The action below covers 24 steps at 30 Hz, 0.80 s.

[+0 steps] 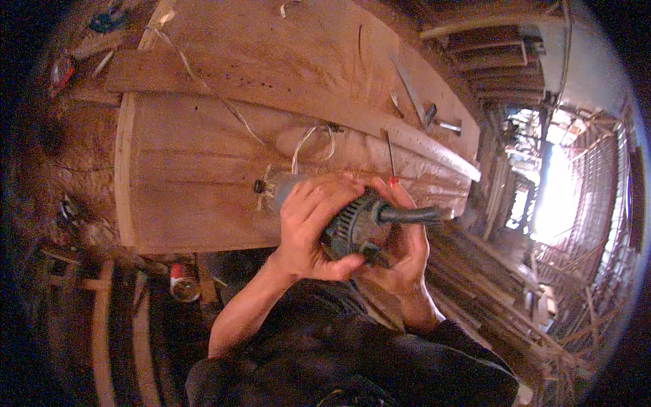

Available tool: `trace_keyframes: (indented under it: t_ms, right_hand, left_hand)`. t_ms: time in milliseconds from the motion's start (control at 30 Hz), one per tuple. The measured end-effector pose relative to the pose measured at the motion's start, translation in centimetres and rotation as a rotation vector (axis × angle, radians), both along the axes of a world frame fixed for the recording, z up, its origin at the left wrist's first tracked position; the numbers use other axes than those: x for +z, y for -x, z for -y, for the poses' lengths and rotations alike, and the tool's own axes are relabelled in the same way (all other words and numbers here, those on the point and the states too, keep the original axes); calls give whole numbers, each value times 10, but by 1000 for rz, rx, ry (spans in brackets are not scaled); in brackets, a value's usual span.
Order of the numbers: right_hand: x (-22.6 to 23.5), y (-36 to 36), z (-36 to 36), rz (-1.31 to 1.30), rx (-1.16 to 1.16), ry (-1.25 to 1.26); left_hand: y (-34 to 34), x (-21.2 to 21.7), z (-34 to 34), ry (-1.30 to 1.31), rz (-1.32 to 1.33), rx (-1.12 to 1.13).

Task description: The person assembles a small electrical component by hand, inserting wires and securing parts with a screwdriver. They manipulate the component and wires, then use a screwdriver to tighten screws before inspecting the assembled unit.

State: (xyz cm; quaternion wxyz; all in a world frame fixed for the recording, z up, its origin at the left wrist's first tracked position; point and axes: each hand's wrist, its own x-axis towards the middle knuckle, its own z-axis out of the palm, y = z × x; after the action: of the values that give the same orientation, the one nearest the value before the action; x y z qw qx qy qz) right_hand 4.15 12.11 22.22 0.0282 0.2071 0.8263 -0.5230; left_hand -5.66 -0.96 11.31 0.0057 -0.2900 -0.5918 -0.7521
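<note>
Both my hands hold a dark green power tool [352, 227] with a slotted, vented end and a thick black stub sticking out to the right. My left hand [312, 224] wraps round it from the left, thumb at the near side. On its right side my right hand [407, 251] cups it, and its fingers are partly hidden behind the tool. Past my left fingers shows a grey rounded body [285, 190] with a black knob [259, 186]; whether it joins the tool I cannot tell. A red-handled screwdriver [391, 159] points away beside my right fingertips.
The wooden workbench [196, 203] carries a long board [237, 81], a loop of pale cord [315, 142] and a long metal blade-like tool [410, 91]. A red and white can [184, 285] stands below the bench's near edge. Timber [468, 285] lies stacked at right.
</note>
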Motion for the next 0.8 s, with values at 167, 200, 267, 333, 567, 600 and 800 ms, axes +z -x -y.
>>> trace_keyframes:
  t_ms: [167,200,267,333,567,600,800]
  right_hand:
    - [-10,-11,2,-25,-43,-21]
    - [-12,-10,1,-63,-33,-49]
    - [-19,-8,3,-213,-43,-139]
    - [-15,-5,1,-186,34,-183]
    - [-10,-12,-6,-153,105,-302]
    - [-11,-12,-5,-183,97,-288]
    - [-11,-1,3,-267,47,-202]
  left_hand:
    - [-9,-3,-2,-26,43,-40]
    - [-10,-1,-1,-31,65,-75]
    - [-11,-1,1,-42,108,-130]
    - [-11,-10,4,-60,57,-176]
    - [0,-2,11,27,-82,-285]
    - [0,-3,11,1,-78,-294]
    - [-7,0,12,0,-18,-182]
